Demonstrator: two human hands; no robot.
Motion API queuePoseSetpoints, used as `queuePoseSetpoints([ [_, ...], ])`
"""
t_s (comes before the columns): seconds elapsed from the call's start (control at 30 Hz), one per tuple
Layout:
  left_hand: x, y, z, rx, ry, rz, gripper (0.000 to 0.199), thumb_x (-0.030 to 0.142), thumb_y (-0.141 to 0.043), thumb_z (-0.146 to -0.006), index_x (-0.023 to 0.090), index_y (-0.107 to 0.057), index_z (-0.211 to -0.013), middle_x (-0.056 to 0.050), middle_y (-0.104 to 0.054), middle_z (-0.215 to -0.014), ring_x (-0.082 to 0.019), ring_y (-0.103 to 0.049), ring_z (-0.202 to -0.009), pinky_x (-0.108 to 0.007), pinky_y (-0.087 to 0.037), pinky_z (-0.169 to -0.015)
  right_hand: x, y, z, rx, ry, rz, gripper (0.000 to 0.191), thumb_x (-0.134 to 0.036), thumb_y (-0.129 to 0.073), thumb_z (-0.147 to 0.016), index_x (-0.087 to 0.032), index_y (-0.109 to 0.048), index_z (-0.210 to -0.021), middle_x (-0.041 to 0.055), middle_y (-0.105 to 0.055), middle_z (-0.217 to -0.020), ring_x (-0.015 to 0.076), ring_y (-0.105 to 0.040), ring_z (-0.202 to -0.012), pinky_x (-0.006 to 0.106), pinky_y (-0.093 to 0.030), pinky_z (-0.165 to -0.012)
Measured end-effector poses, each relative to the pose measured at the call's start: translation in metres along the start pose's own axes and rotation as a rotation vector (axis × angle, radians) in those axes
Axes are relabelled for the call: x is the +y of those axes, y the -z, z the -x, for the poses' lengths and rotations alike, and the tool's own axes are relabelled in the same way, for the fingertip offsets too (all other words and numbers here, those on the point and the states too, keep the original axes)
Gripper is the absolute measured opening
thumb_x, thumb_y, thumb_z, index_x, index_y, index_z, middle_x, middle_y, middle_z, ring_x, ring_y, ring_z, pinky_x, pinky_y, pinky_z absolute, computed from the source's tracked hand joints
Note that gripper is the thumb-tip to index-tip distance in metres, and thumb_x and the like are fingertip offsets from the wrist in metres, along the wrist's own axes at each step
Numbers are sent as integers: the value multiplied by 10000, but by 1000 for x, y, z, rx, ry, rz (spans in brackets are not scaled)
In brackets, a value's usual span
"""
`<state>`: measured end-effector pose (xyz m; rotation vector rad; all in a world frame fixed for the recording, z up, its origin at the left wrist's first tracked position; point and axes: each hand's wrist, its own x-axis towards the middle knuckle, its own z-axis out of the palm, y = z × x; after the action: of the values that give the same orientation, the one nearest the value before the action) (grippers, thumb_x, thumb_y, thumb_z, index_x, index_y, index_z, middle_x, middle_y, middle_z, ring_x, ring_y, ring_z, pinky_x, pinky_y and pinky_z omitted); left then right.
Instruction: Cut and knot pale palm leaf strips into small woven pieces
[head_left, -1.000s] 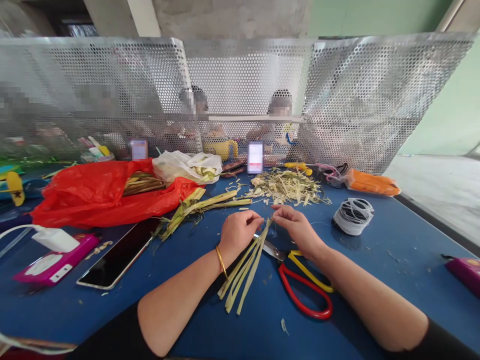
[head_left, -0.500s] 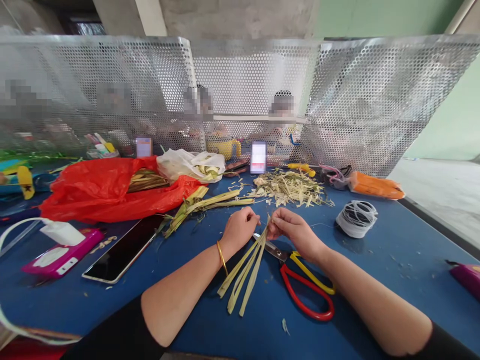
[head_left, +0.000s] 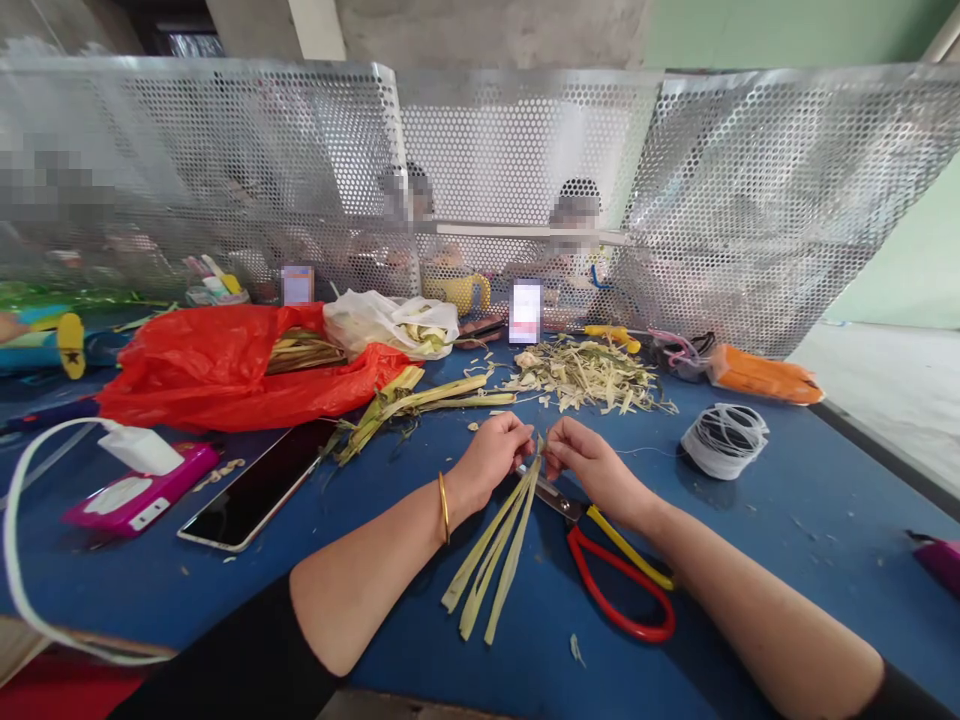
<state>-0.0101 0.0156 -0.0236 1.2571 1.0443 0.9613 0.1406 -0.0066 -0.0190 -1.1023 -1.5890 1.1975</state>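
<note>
Several pale green leaf strips point(head_left: 499, 550) fan out toward me, their narrow tops meeting between my two hands. My left hand point(head_left: 495, 455), with a gold bangle at the wrist, is pinched closed just left of the tops; what its fingertips hold is too small to tell. On the other side, my right hand point(head_left: 589, 460) is closed at the tops, and a thin thread runs from it toward a spool of white thread point(head_left: 724, 440). Scissors with red and yellow handles point(head_left: 622, 600) lie under the strips and beside my right forearm.
A heap of plant scraps point(head_left: 592, 375) and cut stalks point(head_left: 382, 410) lie beyond my hands. To the left are a red bag point(head_left: 202, 370), a phone point(head_left: 259, 488) and a magenta power strip point(head_left: 142, 490). People sit behind a perforated metal screen point(head_left: 517, 150).
The whole view has shifted slightly. My left hand has moved closer to the strip tops and my right hand. The strips still hang in the same fan.
</note>
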Motion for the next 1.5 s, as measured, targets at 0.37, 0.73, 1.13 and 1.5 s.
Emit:
queuePoseSetpoints([
  [0.37,0,0,2,154,-349,-451,164,271,-498,-825,181,-568,-707,-12,-632,-789,-138,-564,-753,-251,-408,-696,0,-5,3,-39,-89,-99,173,-311,-574,-745,-184,-558,-863,-57,-561,-584,106,-536,-535,266,-451,-593],
  [0.73,7,-12,20,-298,217,247,328,409,-699,-726,178,-523,-877,23,-574,-691,-87,-533,-499,-244,-458,-525,-10,5,2,116,9,-206,206,-378,-630,-762,-186,-561,-732,-39,-552,-630,97,-492,-555,250,-411,-575],
  [1.13,13,0,12,-190,309,347,284,367,-698,-669,157,-507,-684,71,-407,-569,-10,-267,-403,-175,-112,-390,-9,3,11,63,308,453,164,-237,-412,-917,-207,-560,-853,12,-621,-778,144,-581,-742,262,-445,-701],
  [1.5,23,7,12,-23,175,140,406,459,-774,-537,172,-506,-640,114,-272,-459,-29,-182,-406,-219,-93,-421,-32,10,21,-233,407,945,137,-211,-422,-903,-213,-549,-956,30,-659,-811,147,-583,-691,243,-365,-619],
])
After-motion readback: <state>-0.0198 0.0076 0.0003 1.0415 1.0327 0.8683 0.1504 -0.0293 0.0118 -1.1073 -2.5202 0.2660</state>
